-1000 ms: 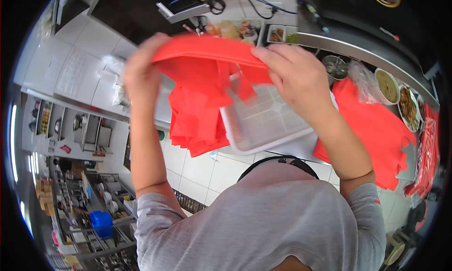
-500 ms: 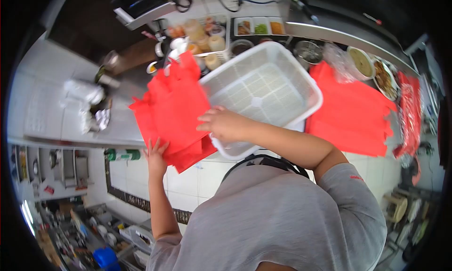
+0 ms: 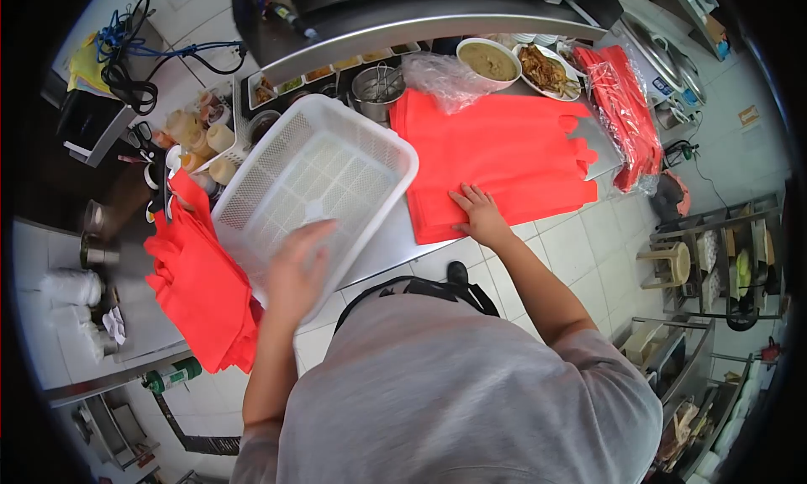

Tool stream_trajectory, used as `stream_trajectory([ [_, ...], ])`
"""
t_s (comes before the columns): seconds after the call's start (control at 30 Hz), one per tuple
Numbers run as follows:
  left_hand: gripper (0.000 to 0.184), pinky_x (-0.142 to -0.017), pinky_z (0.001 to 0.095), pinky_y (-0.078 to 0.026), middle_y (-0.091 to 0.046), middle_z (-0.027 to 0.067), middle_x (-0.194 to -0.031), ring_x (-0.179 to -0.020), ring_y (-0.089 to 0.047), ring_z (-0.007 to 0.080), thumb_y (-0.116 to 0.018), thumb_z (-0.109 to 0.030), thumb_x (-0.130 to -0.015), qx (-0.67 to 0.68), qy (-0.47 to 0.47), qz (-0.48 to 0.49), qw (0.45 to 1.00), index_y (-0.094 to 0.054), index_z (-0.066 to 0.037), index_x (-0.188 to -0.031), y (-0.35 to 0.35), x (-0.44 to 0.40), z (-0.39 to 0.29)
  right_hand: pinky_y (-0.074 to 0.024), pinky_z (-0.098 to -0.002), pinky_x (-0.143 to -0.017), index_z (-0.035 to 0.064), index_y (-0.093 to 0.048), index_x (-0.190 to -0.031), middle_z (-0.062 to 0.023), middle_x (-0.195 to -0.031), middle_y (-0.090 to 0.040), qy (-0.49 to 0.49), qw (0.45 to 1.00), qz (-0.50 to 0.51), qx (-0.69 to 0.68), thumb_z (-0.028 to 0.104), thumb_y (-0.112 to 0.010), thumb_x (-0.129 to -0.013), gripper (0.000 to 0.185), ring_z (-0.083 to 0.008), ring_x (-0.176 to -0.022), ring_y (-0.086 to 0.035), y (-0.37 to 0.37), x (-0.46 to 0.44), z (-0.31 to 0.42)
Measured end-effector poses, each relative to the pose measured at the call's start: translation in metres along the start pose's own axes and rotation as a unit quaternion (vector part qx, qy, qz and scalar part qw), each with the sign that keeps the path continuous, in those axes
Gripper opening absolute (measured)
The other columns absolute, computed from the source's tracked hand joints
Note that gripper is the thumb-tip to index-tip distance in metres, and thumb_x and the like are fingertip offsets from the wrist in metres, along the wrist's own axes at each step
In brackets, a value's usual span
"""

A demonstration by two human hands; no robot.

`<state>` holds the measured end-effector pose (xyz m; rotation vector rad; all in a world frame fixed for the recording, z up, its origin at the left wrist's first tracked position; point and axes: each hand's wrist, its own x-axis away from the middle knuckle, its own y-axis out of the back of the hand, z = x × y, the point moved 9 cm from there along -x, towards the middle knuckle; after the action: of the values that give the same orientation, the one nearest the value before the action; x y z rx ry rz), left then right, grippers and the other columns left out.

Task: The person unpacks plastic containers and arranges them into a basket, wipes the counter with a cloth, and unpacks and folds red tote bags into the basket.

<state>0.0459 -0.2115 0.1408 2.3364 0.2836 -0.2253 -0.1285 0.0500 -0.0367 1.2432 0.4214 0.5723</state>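
My right hand lies with fingers spread on the near edge of a stack of red fabric bags, which rests flat on the steel counter. My left hand, blurred by motion, hovers over the near side of a white plastic basket; its fingers look apart and nothing shows in them. The basket is empty and stands between the two red piles. Left of it, a second pile of red bags hangs partly over the counter edge.
Behind the right stack are clear plastic wrap, a bowl of pale soup and a plate of food. Wrapped red bags lie far right. Sauce bottles stand in a rack at back left. A steel pot sits behind the basket.
The view has swung right. My right hand has left the left pile and now rests on the right stack. My left hand has let go of the left pile and moved over the basket.
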Motion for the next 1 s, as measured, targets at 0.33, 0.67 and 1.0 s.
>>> stream_trajectory([
  [0.33,0.032,-0.089,0.0392,-0.047,-0.063,0.0180,-0.112,-0.102,-0.059,0.0342,-0.060,-0.007,-0.083,-0.010,0.136,0.139,0.981,-0.063,-0.007,-0.114,-0.217,-0.041,-0.019,-0.0488,-0.0410,-0.083,0.0016,-0.063,-0.101,-0.0181,-0.112,-0.061,0.158,0.967,0.107,-0.169,0.016,-0.067,-0.081,0.025,-0.0363,-0.098,-0.059,0.006,-0.017,-0.042],
  [0.67,0.072,-0.102,0.0387,-0.040,-0.037,0.0140,-0.143,-0.126,-0.044,0.0267,-0.065,-0.006,-0.082,0.323,0.244,-0.148,0.902,-0.029,-0.009,-0.143,-0.225,-0.039,0.002,-0.0472,-0.0328,-0.064,0.0025,-0.055,-0.097,-0.0055,-0.080,-0.060,0.195,0.823,0.099,-0.525,0.010,-0.058,-0.091,0.010,-0.0213,-0.072,-0.058,0.187,0.029,-0.055],
  [1.0,0.043,-0.099,0.0356,-0.042,-0.054,0.0089,-0.130,-0.118,-0.052,0.0194,-0.065,-0.016,-0.088,0.606,0.264,-0.006,0.750,-0.052,0.000,-0.126,-0.277,-0.149,-0.085,-0.0384,-0.0409,-0.104,-0.0017,-0.045,-0.132,-0.0127,-0.126,-0.058,-0.076,0.497,0.075,-0.861,0.018,-0.059,-0.092,0.046,-0.0228,-0.120,-0.052,0.211,0.014,-0.220],
])
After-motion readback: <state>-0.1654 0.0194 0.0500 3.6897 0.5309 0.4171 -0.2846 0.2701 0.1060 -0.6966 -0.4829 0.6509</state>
